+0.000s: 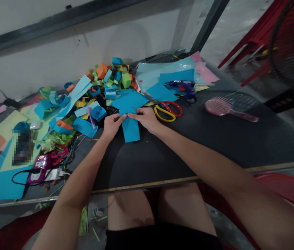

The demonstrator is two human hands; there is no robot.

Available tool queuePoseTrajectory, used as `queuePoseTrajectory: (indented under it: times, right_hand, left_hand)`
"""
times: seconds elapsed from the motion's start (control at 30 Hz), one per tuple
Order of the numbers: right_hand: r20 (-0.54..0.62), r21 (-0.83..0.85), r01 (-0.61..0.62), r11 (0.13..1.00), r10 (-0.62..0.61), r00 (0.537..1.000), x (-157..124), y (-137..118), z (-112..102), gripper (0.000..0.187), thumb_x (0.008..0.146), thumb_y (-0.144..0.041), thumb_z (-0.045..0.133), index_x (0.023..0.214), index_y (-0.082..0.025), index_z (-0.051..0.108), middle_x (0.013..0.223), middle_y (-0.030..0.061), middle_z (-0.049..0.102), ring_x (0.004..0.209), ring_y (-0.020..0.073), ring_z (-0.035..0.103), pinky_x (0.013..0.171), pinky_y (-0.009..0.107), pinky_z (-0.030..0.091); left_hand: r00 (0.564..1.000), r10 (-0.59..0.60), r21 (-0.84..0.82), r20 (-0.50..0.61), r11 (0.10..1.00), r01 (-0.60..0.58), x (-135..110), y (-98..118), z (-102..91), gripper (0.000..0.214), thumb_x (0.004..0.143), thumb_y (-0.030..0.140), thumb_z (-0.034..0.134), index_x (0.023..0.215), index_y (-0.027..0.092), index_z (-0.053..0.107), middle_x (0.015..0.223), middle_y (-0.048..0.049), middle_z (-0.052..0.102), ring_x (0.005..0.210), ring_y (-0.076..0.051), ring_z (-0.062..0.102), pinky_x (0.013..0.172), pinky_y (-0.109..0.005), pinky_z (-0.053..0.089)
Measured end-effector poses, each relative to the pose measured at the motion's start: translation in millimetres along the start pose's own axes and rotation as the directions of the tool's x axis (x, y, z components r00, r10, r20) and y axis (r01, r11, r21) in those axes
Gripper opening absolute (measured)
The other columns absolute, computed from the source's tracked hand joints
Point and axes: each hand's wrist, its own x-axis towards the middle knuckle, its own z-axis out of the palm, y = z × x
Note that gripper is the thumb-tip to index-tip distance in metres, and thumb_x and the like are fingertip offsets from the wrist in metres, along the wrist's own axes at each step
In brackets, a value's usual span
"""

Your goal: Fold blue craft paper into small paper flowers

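Both hands pinch a strip of blue paper (130,131) held just above the dark table. My left hand (112,125) grips its left edge between thumb and fingers. On the other edge, my right hand (147,118) closes with its thumb near the left thumb. The strip's lower end points toward me. Behind it lies a wider sheet of blue paper (130,100); whether the two are joined I cannot tell. Close to my right hand rest scissors (168,110) with one red and one yellow handle loop.
A pile of folded paper pieces (110,74) stands at the back. A blue glue gun (182,86) lies on paper at the back right, with a pink hairbrush (222,107) nearer the right. Paper, a purple device (40,168) and cables cover the left. The table's front edge (147,185) runs above my legs.
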Motion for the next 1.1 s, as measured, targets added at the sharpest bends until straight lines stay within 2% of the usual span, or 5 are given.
queuePoseTrajectory:
  times: [0.27,0.47,0.6,0.73,1.1]
  right_hand:
    - [-0.015,-0.075,0.057,0.996,-0.058,0.998,0,7,1,0.057,0.065,-0.059,0.077,0.050,-0.021,0.037,0.050,-0.0076,0.030,0.053,0.0078,0.028,0.052,0.027,0.023]
    - [-0.104,-0.016,0.047,0.999,-0.048,0.993,3,7,1,0.053,0.069,-0.063,0.071,0.055,-0.021,0.042,0.054,-0.0057,0.037,0.055,0.0088,0.036,0.051,0.025,0.032]
    - [0.157,0.064,-0.156,0.986,0.145,0.977,3,-4,-5,0.049,0.059,-0.061,0.080,0.068,-0.019,0.056,0.061,-0.0018,0.057,0.058,0.0127,0.054,0.050,0.025,0.044]
    - [0.361,-0.091,-0.210,0.973,0.229,0.904,2,-12,-8,0.045,0.046,-0.043,0.092,0.066,-0.015,0.064,0.060,0.0015,0.065,0.055,0.0131,0.059,0.048,0.024,0.048]
    - [0.407,-0.174,-0.214,0.961,0.268,0.873,1,-15,-9,0.035,0.055,-0.034,0.091,0.070,-0.010,0.069,0.063,0.0076,0.071,0.055,0.0152,0.066,0.052,0.024,0.054]
  left_hand:
    - [0.995,0.099,0.157,-0.018,0.983,-0.095,-2,2,0.4,0.060,0.078,0.060,0.067,0.050,0.018,0.036,0.051,0.0051,0.024,0.050,-0.007,0.023,0.047,-0.025,0.018]
    - [0.987,0.069,0.264,0.148,0.959,-0.107,-5,8,2.3,0.058,0.082,0.060,0.059,0.051,0.019,0.035,0.048,0.0048,0.030,0.047,-0.008,0.031,0.047,-0.024,0.021]
    - [0.988,0.152,0.352,0.033,0.923,-0.154,-4,7,-0.4,0.057,0.085,0.057,0.057,0.050,0.019,0.033,0.048,0.0043,0.029,0.049,-0.008,0.029,0.048,-0.025,0.020]
    - [0.981,0.179,0.370,-0.080,0.919,-0.137,-1,6,-4.5,0.055,0.086,0.055,0.055,0.052,0.020,0.031,0.049,0.0042,0.029,0.050,-0.009,0.028,0.048,-0.026,0.021]
    - [0.986,0.123,0.291,-0.109,0.953,-0.086,0,3,-3.0,0.050,0.087,0.053,0.055,0.054,0.020,0.036,0.047,0.0047,0.035,0.044,-0.009,0.037,0.044,-0.024,0.028]
